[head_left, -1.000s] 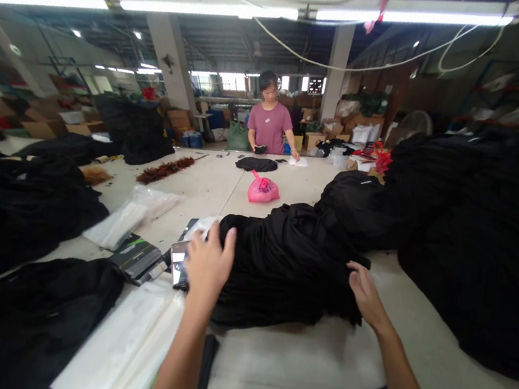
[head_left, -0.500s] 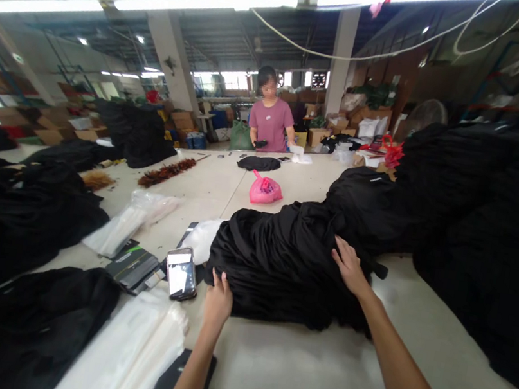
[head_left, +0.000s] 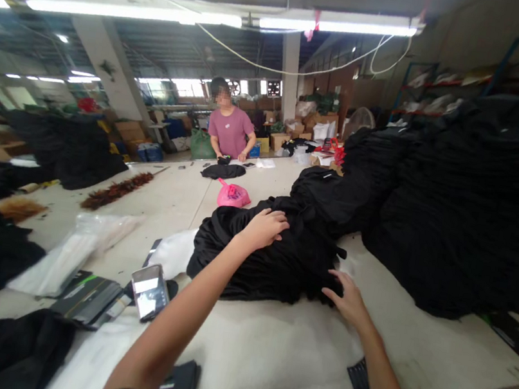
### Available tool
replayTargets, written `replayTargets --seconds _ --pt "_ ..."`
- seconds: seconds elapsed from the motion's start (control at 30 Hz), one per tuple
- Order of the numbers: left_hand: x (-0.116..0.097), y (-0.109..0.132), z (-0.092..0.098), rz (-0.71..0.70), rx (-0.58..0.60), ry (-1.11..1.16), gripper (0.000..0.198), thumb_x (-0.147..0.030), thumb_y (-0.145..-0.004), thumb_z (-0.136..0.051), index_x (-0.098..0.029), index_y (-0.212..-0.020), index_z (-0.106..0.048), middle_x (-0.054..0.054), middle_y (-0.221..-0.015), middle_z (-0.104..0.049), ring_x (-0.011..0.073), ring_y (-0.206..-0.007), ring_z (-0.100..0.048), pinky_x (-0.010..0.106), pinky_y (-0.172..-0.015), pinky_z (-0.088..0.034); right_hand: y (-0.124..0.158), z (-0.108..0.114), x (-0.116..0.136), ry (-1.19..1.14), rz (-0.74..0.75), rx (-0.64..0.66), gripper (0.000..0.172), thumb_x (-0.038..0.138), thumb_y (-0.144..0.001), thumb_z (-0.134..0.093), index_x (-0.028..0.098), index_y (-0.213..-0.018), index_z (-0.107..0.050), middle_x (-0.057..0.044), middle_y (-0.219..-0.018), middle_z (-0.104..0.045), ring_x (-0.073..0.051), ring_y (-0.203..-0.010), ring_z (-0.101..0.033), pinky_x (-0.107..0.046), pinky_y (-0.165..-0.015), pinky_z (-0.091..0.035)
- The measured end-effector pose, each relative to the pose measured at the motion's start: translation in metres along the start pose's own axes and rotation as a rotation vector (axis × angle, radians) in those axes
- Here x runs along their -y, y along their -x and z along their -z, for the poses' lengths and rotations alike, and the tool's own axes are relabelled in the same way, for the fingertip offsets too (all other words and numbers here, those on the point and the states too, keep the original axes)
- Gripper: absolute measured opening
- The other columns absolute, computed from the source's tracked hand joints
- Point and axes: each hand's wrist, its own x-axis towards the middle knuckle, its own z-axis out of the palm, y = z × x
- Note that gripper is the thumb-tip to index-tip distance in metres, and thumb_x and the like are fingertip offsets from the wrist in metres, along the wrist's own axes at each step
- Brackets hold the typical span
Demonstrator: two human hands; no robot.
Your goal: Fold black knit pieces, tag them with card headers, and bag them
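A heap of glossy black cloth (head_left: 259, 263) lies on the pale work table (head_left: 260, 351). My left hand (head_left: 263, 229) rests on top of the heap, holding nothing that I can see. My right hand (head_left: 348, 299) touches the heap's near lower edge, its fingers against the folds. A smartphone (head_left: 150, 292) with a lit screen lies on the table, left of my left forearm and out of reach of neither hand's fingers.
A larger black cloth mass (head_left: 456, 211) rises on the right. Clear plastic bags (head_left: 64, 263), dark packets (head_left: 87, 300), a pink bag (head_left: 233, 195) and a brown feather strip (head_left: 116, 191) lie on the table. A person in a pink shirt (head_left: 230, 128) stands at the far end.
My left hand has moved from the heap's near edge up onto its top. My right hand has moved down to the near edge. The view has turned left.
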Motion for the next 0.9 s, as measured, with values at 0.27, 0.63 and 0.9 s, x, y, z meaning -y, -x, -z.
replayTargets --seconds 0.27,0.63,0.9 --pt "-0.002 0.084 0.036 0.062 -0.097 -0.010 0.035 -0.026 -0.106 -0.037 -0.020 -0.122 -0.068 0.013 -0.118 -0.069 0.0251 -0.119 -0.063 0.040 -0.108 -0.046 0.045 0.019 0.024 0.022 0.096 0.061 0.027 0.027 -0.093 -0.049 0.025 -0.112 -0.068 -0.009 -0.111 -0.071 -0.029 -0.103 -0.065 -0.051 -0.096 -0.053" --pt "-0.203 0.356 -0.142 0.449 -0.472 0.210 0.026 -0.018 -0.098 -0.048 -0.028 -0.115 -0.064 0.005 -0.109 -0.077 0.0232 -0.102 -0.075 0.049 -0.101 -0.057 0.153 0.069 0.093 0.019 0.059 0.063 0.020 0.029 -0.102 -0.044 0.027 -0.106 -0.063 -0.009 -0.107 -0.064 -0.027 -0.104 -0.063 -0.043 -0.092 -0.050" --pt "-0.207 0.353 -0.129 0.733 -0.606 0.474 0.016 -0.029 -0.100 -0.052 -0.025 -0.107 -0.066 0.007 -0.099 -0.075 0.0238 -0.090 -0.074 0.037 -0.077 -0.064 0.094 0.060 0.118 0.016 0.158 0.132 0.029 0.032 -0.104 -0.042 0.024 -0.120 -0.065 -0.009 -0.114 -0.068 -0.025 -0.110 -0.064 -0.040 -0.100 -0.050"
